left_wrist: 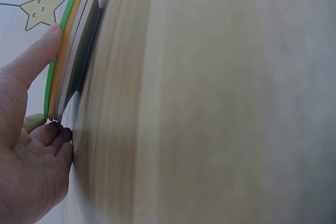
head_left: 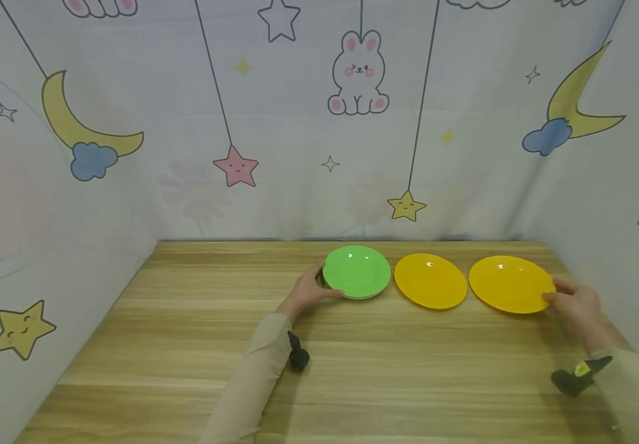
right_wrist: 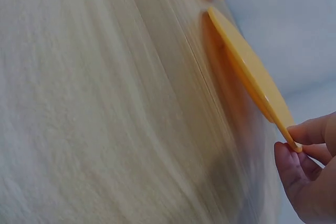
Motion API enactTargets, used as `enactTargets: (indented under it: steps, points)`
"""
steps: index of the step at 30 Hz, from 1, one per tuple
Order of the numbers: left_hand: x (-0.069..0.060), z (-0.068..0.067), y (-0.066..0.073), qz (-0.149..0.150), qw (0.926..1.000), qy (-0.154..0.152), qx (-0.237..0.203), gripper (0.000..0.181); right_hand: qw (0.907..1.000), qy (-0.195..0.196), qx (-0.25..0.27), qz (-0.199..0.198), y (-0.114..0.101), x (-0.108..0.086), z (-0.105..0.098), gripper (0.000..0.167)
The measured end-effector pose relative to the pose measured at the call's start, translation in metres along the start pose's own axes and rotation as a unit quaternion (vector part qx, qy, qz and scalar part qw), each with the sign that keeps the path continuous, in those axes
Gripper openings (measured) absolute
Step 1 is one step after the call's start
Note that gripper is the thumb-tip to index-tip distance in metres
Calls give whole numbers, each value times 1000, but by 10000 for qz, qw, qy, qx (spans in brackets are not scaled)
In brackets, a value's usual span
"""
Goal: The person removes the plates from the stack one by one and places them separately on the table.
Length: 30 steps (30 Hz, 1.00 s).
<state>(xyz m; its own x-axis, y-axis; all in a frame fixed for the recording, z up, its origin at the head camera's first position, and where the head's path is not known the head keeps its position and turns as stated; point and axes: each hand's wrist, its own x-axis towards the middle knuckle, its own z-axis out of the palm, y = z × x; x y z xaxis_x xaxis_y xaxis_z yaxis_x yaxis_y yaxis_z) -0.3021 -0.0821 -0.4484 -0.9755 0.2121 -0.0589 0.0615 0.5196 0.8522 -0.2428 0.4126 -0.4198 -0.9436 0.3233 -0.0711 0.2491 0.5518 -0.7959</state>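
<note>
At the back of the table, my left hand (head_left: pixel 306 293) holds the near left rim of a stack of plates with a green plate (head_left: pixel 357 271) on top. Below the green one, the left wrist view shows an orange rim and paler rims (left_wrist: pixel 79 40). My thumb lies on the green rim and the other fingers are at the lower edge. My right hand (head_left: pixel 578 306) pinches the right rim of a yellow plate (head_left: pixel 510 283). In the right wrist view that plate (right_wrist: pixel 257 74) is tilted, its held rim off the table.
Between the stack and the held plate lies another yellow plate (head_left: pixel 430 280). The wood-grain table (head_left: pixel 408 376) ends at a patterned cloth backdrop (head_left: pixel 291 203), with cloth sides left and right. Each wrist wears a small black camera.
</note>
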Motion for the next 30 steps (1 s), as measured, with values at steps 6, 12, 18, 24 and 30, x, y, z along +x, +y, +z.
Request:
enactTargets:
  steps: [6,12,18,24,30]
  points:
    - [1,0,-1,16,10000,2,4,97,10000,-64,17,-30,5,2,1,57]
    - [1,0,-1,39,10000,-14,37,97,9999,-111,-11,-41,8,1,2,57]
    - [2,0,-3,72,10000,-22,-8,96,9995,-287,92,-6,12,0,3,58]
    - [3,1,-4,79,10000,-28,-6,96,9991,-409,81,92,13,-2,2,61]
    - [3,0,-3,21,10000,-45,-30,96,9999,-151,23,30,13,-2,3,60]
